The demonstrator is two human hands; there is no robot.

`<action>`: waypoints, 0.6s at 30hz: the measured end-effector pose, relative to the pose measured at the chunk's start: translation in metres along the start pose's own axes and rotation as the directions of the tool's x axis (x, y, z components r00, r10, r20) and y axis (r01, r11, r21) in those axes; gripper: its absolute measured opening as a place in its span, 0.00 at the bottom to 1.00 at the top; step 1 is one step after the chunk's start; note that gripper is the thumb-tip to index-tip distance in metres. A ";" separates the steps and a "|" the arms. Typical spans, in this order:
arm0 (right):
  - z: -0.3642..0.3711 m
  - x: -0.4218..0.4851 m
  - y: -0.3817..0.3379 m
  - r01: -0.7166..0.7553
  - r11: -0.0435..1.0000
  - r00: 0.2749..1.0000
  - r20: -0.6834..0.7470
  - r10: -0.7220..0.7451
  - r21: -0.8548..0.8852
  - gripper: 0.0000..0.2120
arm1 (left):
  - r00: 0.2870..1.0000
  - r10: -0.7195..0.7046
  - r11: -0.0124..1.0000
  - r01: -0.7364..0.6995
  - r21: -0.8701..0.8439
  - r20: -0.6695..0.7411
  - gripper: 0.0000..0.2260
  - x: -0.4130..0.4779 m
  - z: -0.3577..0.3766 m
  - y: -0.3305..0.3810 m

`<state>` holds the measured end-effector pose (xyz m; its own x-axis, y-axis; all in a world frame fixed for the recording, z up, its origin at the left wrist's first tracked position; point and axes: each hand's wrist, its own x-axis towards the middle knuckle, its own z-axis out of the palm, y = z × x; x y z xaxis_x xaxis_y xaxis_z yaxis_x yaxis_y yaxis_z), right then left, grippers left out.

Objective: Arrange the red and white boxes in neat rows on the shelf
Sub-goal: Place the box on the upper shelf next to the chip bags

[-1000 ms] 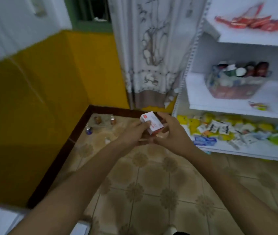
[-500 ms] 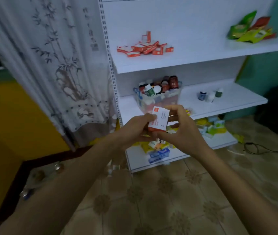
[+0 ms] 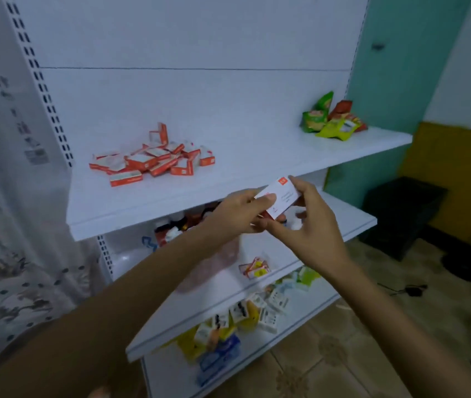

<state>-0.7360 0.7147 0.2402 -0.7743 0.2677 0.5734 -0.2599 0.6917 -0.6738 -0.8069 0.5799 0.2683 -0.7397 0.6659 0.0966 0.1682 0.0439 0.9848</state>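
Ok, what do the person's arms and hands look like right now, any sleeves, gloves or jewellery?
Both arms are bare: no sleeve shows on either forearm up to the frame's edge. The left hand and the right hand wear no gloves, and no ring, watch or wristband shows on either. The picture is soft, so a thin ring could be missed.

cam: one view, worn on your head | facing: forward and down onto the shelves (image 3: 257, 159), seemingly from slightly left of them | range: close; your left hand (image 3: 237, 212), right hand (image 3: 313, 228) and the box (image 3: 281, 196) they hold fill mid-frame
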 end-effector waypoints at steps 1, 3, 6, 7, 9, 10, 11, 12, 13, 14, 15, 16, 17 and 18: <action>0.001 0.019 0.008 0.005 1.000 1.000 -0.026 -0.006 -0.026 0.34 | 0.999 0.035 0.997 -0.035 0.068 0.000 0.12 0.023 -0.005 0.002; 0.001 0.054 0.026 -0.004 0.998 0.996 -0.084 -0.002 -0.067 0.34 | 0.993 0.121 0.961 -0.112 0.251 -0.019 0.15 0.067 -0.015 0.002; 0.000 0.097 0.054 -0.063 0.994 0.987 -0.153 0.048 -0.090 0.33 | 0.978 0.204 0.879 -0.167 0.447 -0.035 0.20 0.123 -0.028 0.001; -0.001 0.108 0.065 -0.085 0.991 0.985 -0.158 0.069 -0.099 0.33 | 0.973 0.231 0.855 -0.187 0.484 -0.032 0.21 0.139 -0.030 -0.001; -0.001 0.130 0.086 -0.102 0.987 0.985 -0.154 0.082 -0.127 0.33 | 0.955 0.296 0.808 -0.242 0.537 -0.015 0.21 0.170 -0.032 -0.009; -0.001 0.141 0.098 -0.104 0.985 0.985 -0.151 0.083 -0.136 0.33 | 0.947 0.322 0.778 -0.260 0.572 -0.008 0.21 0.187 -0.032 -0.014; -0.002 0.153 0.110 -0.107 0.984 0.985 -0.150 0.086 -0.140 0.33 | 0.942 0.335 0.745 -0.261 0.614 -0.006 0.21 0.204 -0.031 -0.019; -0.002 0.167 0.121 -0.113 0.984 0.984 -0.151 0.092 -0.136 0.33 | 0.940 0.341 0.713 -0.251 0.655 -0.011 0.21 0.221 -0.029 -0.023; -0.002 0.182 0.134 -0.117 0.985 0.984 -0.152 0.097 -0.127 0.33 | 0.938 0.346 0.686 -0.240 0.686 -0.018 0.22 0.237 -0.028 -0.025; -0.002 0.197 0.146 -0.116 0.986 0.984 -0.150 0.098 -0.117 0.34 | 0.936 0.352 0.665 -0.232 0.710 -0.024 0.23 0.253 -0.026 -0.027; -0.001 0.214 0.159 -0.109 0.987 0.986 -0.141 0.092 -0.114 0.35 | 0.934 0.357 0.646 -0.224 0.730 -0.029 0.24 0.268 -0.024 -0.028; 0.000 0.232 0.172 -0.099 0.988 0.989 -0.125 0.084 -0.120 0.36 | 0.933 0.357 0.631 -0.210 0.747 -0.039 0.25 0.283 -0.022 -0.030; 0.002 0.250 0.186 -0.091 0.987 0.991 -0.107 0.077 -0.130 0.38 | 0.933 0.354 0.623 -0.188 0.760 -0.059 0.27 0.299 -0.021 -0.033; 0.004 0.267 0.200 -0.086 0.987 0.993 -0.089 0.074 -0.138 0.39 | 0.933 0.347 0.625 -0.156 0.765 -0.092 0.28 0.316 -0.018 -0.036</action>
<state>-0.9973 0.9224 0.2568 -0.7373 0.3768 0.5607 -0.1100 0.7519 -0.6500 -1.0588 0.7753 0.2661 -0.6923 0.5682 0.4448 0.7192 0.4930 0.4895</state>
